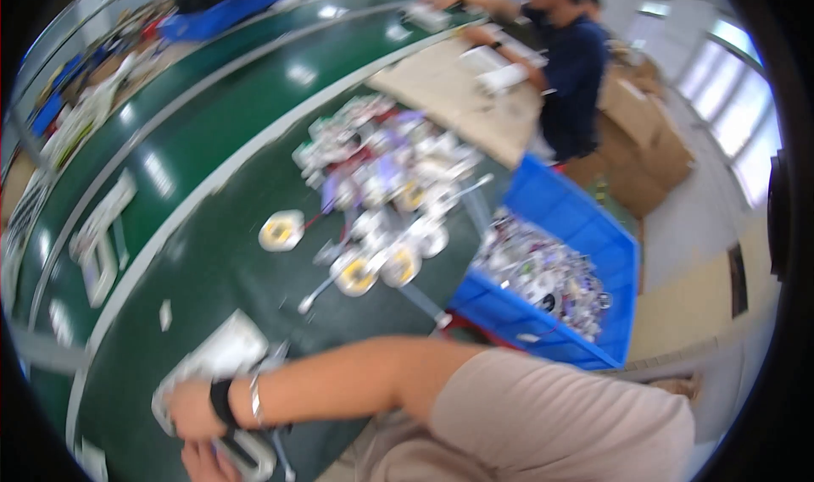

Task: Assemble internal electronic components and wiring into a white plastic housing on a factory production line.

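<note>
A white plastic housing with a looped handle [225, 348] lies at the near left of the dark green work surface. Across its middle my right hand [192, 409] is closed on it, a black band and a bracelet on that wrist; motion blurs the fingers. Just below, at the bottom edge, part of my left hand [206, 463] shows, its fingers bent against the same housing beside the loop. My right forearm hides part of the housing. Thin grey pieces stick out beside it. A small white piece [165, 315] lies farther up the surface.
A heap of small white, purple and red parts [381, 168] covers the middle, with round yellow-centred pieces [281, 230] around it. A blue bin [623, 291] of small parts stands right. Another housing [102, 253] lies on the green conveyor [220, 100]. A co-worker [572, 75] works beyond.
</note>
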Demonstrator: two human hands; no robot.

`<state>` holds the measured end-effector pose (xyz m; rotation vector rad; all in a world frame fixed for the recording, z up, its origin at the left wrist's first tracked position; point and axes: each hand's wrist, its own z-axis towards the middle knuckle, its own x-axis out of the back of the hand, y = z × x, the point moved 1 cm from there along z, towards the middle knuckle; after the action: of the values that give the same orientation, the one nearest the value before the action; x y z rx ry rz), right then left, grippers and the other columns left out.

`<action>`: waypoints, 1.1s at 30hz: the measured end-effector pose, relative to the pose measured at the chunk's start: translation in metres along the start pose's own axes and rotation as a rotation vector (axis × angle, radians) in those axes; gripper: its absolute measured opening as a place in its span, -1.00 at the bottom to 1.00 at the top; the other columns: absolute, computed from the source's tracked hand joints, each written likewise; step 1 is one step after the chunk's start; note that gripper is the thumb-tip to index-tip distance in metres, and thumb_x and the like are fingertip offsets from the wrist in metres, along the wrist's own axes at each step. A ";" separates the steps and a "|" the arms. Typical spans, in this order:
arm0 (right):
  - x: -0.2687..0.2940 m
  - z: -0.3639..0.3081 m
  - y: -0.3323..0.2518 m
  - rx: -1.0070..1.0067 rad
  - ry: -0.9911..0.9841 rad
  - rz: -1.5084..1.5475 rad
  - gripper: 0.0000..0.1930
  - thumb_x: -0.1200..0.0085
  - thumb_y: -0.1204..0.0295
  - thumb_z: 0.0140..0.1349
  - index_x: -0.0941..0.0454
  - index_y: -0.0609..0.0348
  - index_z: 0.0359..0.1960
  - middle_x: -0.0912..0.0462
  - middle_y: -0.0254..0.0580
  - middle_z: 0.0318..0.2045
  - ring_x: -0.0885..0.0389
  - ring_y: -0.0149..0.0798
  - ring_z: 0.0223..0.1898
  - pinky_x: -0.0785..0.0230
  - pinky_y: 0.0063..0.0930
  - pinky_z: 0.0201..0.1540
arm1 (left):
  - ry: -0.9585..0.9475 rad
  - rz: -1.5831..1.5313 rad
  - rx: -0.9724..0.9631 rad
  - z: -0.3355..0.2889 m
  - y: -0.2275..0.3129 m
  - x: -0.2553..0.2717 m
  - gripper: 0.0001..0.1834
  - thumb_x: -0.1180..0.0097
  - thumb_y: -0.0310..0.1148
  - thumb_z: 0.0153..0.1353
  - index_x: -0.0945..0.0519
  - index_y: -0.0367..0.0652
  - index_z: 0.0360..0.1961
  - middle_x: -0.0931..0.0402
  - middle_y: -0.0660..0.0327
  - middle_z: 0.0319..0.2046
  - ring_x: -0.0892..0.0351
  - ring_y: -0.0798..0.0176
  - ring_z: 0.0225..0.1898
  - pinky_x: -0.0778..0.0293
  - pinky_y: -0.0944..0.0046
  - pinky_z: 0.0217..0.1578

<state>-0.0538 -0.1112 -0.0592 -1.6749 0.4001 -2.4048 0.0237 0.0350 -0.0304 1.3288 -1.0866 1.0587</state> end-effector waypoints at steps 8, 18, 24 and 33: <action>0.123 -0.118 0.012 -0.170 0.400 0.184 -0.90 -0.10 0.41 0.11 -0.56 0.15 -0.37 -0.57 -0.15 -0.39 -0.54 -0.08 -0.25 -0.41 -0.24 -0.20 | 0.137 -0.165 0.010 0.011 0.019 0.014 -0.58 -0.02 -0.40 0.18 -0.44 -0.23 0.09 -0.43 -0.03 -0.03 -0.41 -0.09 -0.06 -0.37 0.09 -0.05; 0.104 -0.180 -0.024 -0.623 0.167 -0.175 -0.40 -0.33 0.17 -0.12 -0.39 0.15 -0.05 -0.48 -0.13 -0.23 -0.49 -0.10 -0.26 -0.34 -0.33 -0.23 | 0.192 -0.124 -0.417 0.064 0.085 0.060 -0.69 -0.24 -0.40 0.01 -0.58 -0.21 -0.16 -0.55 0.11 -0.24 -0.50 0.01 -0.21 -0.43 0.14 -0.19; 0.081 -0.181 -0.034 -0.669 0.223 -0.203 -0.41 -0.30 0.25 -0.06 -0.37 0.16 0.02 -0.52 -0.23 -0.44 -0.51 -0.17 -0.34 -0.34 -0.35 -0.29 | 0.188 -0.050 -0.441 0.096 0.102 0.054 -0.77 -0.23 -0.37 0.03 -0.59 -0.19 -0.26 -0.55 0.16 -0.39 -0.52 0.08 -0.34 -0.43 0.18 -0.29; 0.140 -0.164 0.023 -0.806 0.613 0.522 -0.77 -0.16 0.39 0.07 -0.53 0.28 -0.30 -0.61 -0.08 -0.48 -0.59 -0.19 -0.51 -0.43 -0.40 -0.41 | 0.155 0.148 -0.569 0.108 0.128 0.025 -0.85 -0.27 -0.36 -0.08 -0.56 -0.15 -0.51 -0.47 0.24 -0.48 -0.47 0.17 -0.38 -0.38 0.21 -0.33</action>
<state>-0.2567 -0.1566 0.0043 -0.7475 1.8222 -2.3879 -0.0966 -0.0756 0.0141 0.7111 -1.2618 0.8514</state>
